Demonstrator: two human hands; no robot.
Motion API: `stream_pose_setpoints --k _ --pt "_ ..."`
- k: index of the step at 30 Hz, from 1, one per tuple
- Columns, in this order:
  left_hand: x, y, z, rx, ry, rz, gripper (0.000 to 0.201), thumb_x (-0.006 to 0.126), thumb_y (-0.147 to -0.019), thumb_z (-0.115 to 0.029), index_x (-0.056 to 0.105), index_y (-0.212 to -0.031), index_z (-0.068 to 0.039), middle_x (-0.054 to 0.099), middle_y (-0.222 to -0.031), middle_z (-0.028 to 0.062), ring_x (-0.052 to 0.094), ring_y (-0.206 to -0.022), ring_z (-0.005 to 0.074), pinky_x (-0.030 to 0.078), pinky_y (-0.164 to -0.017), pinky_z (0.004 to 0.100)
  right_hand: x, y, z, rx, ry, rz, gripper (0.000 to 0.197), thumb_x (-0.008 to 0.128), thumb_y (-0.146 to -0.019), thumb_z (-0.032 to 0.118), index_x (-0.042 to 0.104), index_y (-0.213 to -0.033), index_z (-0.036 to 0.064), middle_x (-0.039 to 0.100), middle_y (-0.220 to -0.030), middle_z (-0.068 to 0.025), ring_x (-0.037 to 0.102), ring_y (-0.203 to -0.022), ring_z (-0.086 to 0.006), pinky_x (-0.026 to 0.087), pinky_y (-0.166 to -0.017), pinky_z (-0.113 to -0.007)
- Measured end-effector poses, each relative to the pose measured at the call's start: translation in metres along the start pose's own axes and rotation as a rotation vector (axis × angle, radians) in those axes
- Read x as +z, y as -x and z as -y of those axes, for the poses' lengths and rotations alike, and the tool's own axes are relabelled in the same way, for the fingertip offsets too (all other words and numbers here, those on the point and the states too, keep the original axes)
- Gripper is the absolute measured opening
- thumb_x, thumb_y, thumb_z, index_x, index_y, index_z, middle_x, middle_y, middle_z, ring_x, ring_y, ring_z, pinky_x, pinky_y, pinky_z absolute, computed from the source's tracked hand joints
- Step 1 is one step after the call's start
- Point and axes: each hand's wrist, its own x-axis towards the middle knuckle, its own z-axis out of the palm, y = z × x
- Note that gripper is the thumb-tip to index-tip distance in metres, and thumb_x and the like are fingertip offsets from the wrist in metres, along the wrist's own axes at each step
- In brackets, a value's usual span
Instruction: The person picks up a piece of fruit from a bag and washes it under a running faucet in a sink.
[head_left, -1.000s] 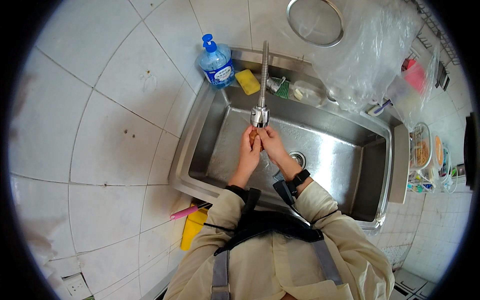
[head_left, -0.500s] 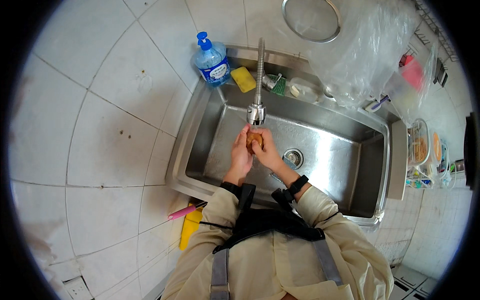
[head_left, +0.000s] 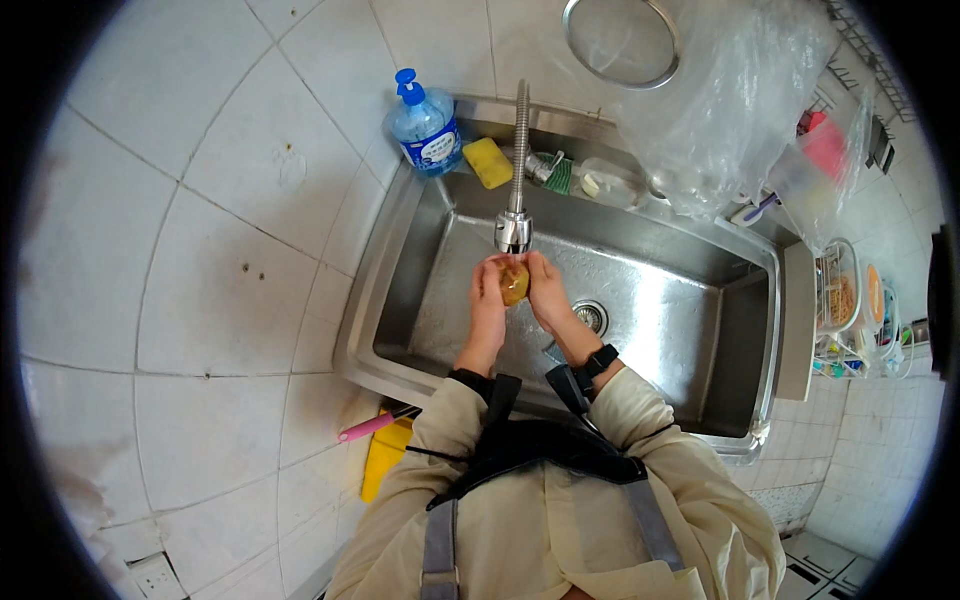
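A rounded, wet, yellow-brown potato [head_left: 514,282] is held between my two hands, under the chrome head of the faucet [head_left: 514,231]. My left hand [head_left: 487,303] grips its left side, fingers curled along it. Against its right side, my right hand [head_left: 547,291] is closed, with the fingertips near the top. Both hands are above the basin of the steel sink [head_left: 640,290]. To the right of my right hand lies the round drain [head_left: 590,317], partly covered by that wrist.
A blue pump bottle [head_left: 428,130], a yellow sponge [head_left: 488,163] and a green scrubbing pad [head_left: 558,175] line the sink's back ledge. Behind it are a round strainer [head_left: 622,40] and clear plastic bags [head_left: 720,110]. A pink-handled tool [head_left: 366,428] lies at the front left.
My hands have turned the potato, and more of its yellowish surface now shows. The right thumb has moved off its front, and my right hand has shifted to its right side.
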Motion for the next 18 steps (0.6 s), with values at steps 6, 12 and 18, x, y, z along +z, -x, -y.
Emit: stream_pose_setpoints --k 6,12,18 --pt "-0.005 -0.005 0.016 0.113 0.004 -0.081 0.044 0.026 -0.097 -0.037 0.05 -0.109 -0.002 0.054 -0.103 0.0088 0.053 -0.095 0.0172 0.043 -0.084 0.0289 0.013 0.025 -0.002 -0.275 0.274 0.005 0.035 0.045 -0.091 0.022 0.04 -0.118 0.0008 0.05 -0.107 -0.0107 0.048 -0.104 -0.0191 0.035 -0.093 -0.028" --pt "0.006 0.004 0.008 0.228 -0.161 -0.082 0.046 0.023 -0.098 -0.038 0.047 -0.114 -0.002 0.051 -0.108 0.0102 0.05 -0.1 0.0179 0.041 -0.088 0.0297 0.022 0.031 0.005 -0.257 0.06 0.011 0.038 0.052 -0.088 0.018 0.036 -0.12 0.0041 0.049 -0.106 -0.0116 0.048 -0.101 -0.02 0.037 -0.09 -0.03" --pt "0.013 0.013 0.001 0.254 -0.048 0.031 0.04 0.031 -0.097 -0.032 0.036 -0.126 -0.005 0.041 -0.123 0.0106 0.043 -0.11 0.0184 0.035 -0.095 0.0302 0.015 0.014 0.004 -0.078 -0.116 -0.025 0.032 0.04 -0.094 0.029 0.044 -0.112 0.0027 0.053 -0.099 -0.0085 0.05 -0.093 -0.0164 0.041 -0.083 -0.028"
